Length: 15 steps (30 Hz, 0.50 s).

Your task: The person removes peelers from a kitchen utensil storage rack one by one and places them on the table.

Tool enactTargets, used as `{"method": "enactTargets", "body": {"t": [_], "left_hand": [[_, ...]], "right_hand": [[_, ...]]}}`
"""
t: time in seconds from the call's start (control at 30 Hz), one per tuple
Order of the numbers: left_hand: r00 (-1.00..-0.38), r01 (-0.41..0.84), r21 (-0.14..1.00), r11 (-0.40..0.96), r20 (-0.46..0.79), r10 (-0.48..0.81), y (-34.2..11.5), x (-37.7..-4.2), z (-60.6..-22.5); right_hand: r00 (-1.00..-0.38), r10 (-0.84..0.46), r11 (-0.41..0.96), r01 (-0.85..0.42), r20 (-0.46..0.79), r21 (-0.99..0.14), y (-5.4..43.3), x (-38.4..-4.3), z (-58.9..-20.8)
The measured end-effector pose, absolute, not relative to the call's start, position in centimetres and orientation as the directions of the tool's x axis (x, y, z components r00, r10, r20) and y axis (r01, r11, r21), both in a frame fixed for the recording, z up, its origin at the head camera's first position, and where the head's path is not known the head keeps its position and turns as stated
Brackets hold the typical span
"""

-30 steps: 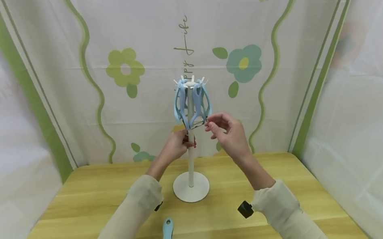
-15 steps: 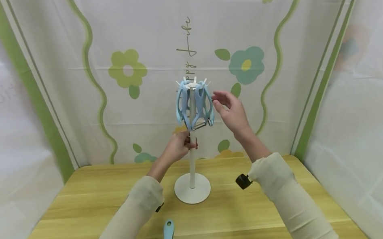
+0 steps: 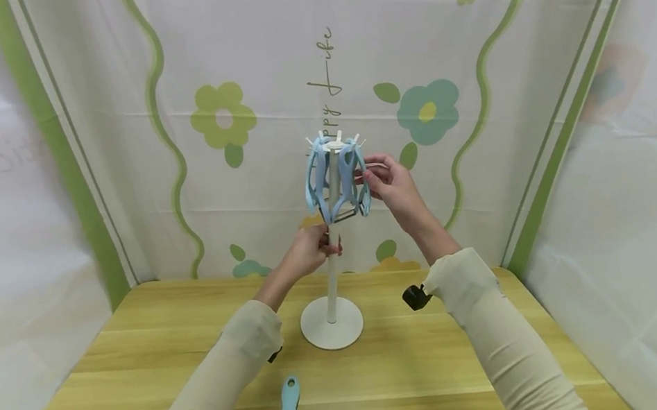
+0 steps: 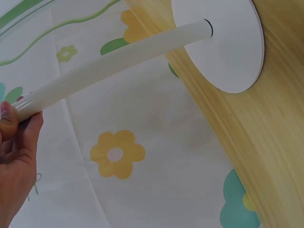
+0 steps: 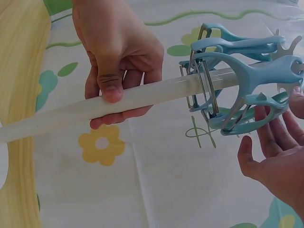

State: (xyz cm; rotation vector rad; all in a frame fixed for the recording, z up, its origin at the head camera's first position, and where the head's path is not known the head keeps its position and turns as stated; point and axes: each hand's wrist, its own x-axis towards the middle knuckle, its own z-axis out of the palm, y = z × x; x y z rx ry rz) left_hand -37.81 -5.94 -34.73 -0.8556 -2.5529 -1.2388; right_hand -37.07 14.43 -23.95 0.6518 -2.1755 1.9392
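Observation:
A white stand with a slim pole (image 3: 333, 292) and round base (image 3: 318, 332) rises from the table. Pale blue Y-shaped peelers (image 3: 346, 174), several of them, hang by their handles from its hooked top, blades down. My left hand (image 3: 307, 250) grips the pole just below the blades, thumb on one side and fingers round the other, as the right wrist view shows. My right hand (image 3: 397, 187) is at the peeler on the right side, its handle between my thumb and fingers; in the right wrist view this peeler (image 5: 251, 126) partly covers the fingers.
Another light blue peeler (image 3: 288, 403) lies on the wooden table (image 3: 417, 388) near the front, left of the base, blade toward me. A white curtain (image 3: 275, 51) with printed flowers closes off the back; pale sheets hang at both sides.
My right hand has risen from the blades at the lower right of the hanging peelers, then moved in left onto one peeler's handle. My left hand keeps its grip on the pole.

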Motion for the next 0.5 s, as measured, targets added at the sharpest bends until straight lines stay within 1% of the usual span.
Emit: {"method": "enactTargets", "body": {"t": [0.1, 0.3, 0.5], "left_hand": [[-0.817, 0.570, 0.663, 0.485, 0.394, 0.422, -5.95, -37.94, -34.84], [-0.811, 0.574, 0.674, 0.465, 0.387, 0.439, -5.89, -37.95, -34.77], [-0.810, 0.576, 0.667, 0.473, 0.389, 0.438, -5.91, -37.99, -34.69]], "right_hand": [[-0.889, -0.218, 0.041, -0.420, 0.402, -0.907, 14.32, -37.09, -23.99], [-0.881, -0.208, 0.032, -0.441, 0.425, -0.897, 14.30, -37.04, -23.86], [-0.878, -0.191, 0.006, -0.449, 0.440, -0.893, 14.30, -36.99, -23.46]]}}
